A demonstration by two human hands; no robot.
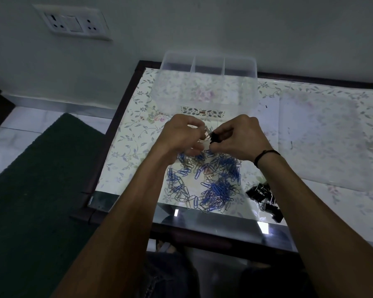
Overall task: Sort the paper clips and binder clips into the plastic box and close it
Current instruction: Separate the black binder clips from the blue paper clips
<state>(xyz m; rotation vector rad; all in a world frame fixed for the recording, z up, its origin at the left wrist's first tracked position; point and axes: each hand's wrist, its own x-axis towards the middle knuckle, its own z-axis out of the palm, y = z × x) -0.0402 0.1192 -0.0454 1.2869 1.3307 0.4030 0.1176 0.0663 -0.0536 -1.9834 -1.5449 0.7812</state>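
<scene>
A heap of blue and silver paper clips (pixel 209 186) lies on the table in front of me. Black binder clips (pixel 264 198) sit in a pile to its right, partly behind my right forearm. The clear plastic box (pixel 207 82), open and divided into compartments, stands at the back of the table. Its clear lid (pixel 323 138) lies flat to the right. Above the heap, my right hand (pixel 239 138) pinches a black binder clip (pixel 214 137). My left hand (pixel 181 136) pinches some paper clips (pixel 202 136) that touch that binder clip.
The table (pixel 134 134) has a floral plastic cover and a dark wooden frame; its left and near edges are close by. A dark green mat (pixel 37 190) lies on the floor to the left. A wall socket panel (pixel 73 22) is on the wall.
</scene>
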